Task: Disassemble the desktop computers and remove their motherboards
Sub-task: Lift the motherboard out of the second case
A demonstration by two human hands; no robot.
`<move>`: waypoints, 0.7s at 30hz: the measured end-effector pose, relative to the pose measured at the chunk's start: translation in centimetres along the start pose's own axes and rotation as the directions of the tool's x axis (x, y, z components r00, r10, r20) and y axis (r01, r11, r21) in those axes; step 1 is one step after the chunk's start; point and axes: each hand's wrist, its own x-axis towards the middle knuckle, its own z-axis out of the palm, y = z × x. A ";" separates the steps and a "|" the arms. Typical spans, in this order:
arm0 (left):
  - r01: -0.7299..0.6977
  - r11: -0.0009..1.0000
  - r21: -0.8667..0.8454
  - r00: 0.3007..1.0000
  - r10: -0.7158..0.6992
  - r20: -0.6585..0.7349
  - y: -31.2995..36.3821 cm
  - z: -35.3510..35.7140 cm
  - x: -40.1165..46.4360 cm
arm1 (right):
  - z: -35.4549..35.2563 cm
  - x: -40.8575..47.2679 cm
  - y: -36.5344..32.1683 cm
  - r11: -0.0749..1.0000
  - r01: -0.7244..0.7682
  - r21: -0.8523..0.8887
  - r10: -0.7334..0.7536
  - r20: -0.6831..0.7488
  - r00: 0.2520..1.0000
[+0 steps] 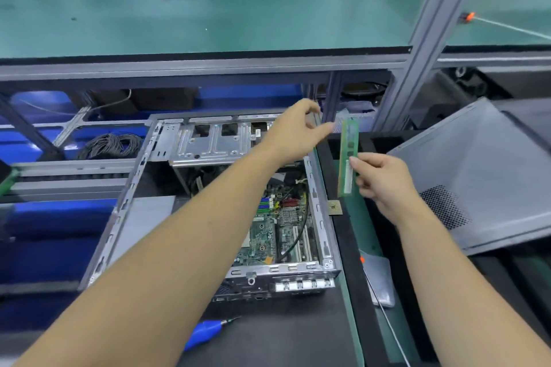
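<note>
pinched upright in the right hand (pixel 384 179), ram stick (pixel 348 158) is out; left hand (pixel 293 128) hovers loose beside; motherboard (pixel 277 229) below needs unscrewing next.

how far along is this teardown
Done: the side panel is off the case, and a loose chip lies beside it. In hand: the right hand pinches a RAM stick; the left hand hovers open. Left: the motherboard sits inside, a cable across it.
</note>
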 end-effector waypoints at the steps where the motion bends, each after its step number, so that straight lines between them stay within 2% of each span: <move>1: 0.002 0.997 0.075 1.000 0.000 -0.025 -1.2 0.3 -0.1 | -0.6 0.8 1.8 0.996 -0.056 -0.068 0.051 -0.075 0.996; 4: 0.069 0.978 0.199 0.996 -0.057 -0.062 -5.3 0.3 -0.6 | -2.1 2.4 7.4 0.936 -0.218 -0.275 0.154 -0.238 0.959; 7: 0.155 0.964 0.216 0.985 -0.134 -0.107 -8.5 -0.6 -1.3 | -2.6 3.0 11.6 0.846 -0.291 -0.446 0.176 -0.282 0.943; 9: 0.124 0.962 0.245 0.988 -0.097 -0.119 -9.7 -1.3 -1.9 | -2.3 3.1 12.8 0.795 -0.308 -0.522 0.169 -0.297 0.940; 12: 0.022 0.926 0.376 0.986 0.042 -0.160 -10.6 -2.2 -2.9 | -1.7 3.5 13.6 0.758 -0.340 -0.556 0.185 -0.316 0.931; 14: -0.002 0.914 0.406 0.984 0.074 -0.161 -11.0 -2.6 -3.6 | -1.4 3.5 13.9 0.748 -0.350 -0.564 0.197 -0.315 0.928; 17: -0.015 0.905 0.425 0.994 0.061 -0.095 -11.8 -2.8 -4.7 | -1.1 3.3 14.0 0.743 -0.342 -0.576 0.184 -0.316 0.931; 21: 0.037 0.896 0.443 0.998 -0.011 -0.062 -13.0 -3.2 -5.5 | -1.3 3.1 13.8 0.743 -0.304 -0.596 0.128 -0.319 0.939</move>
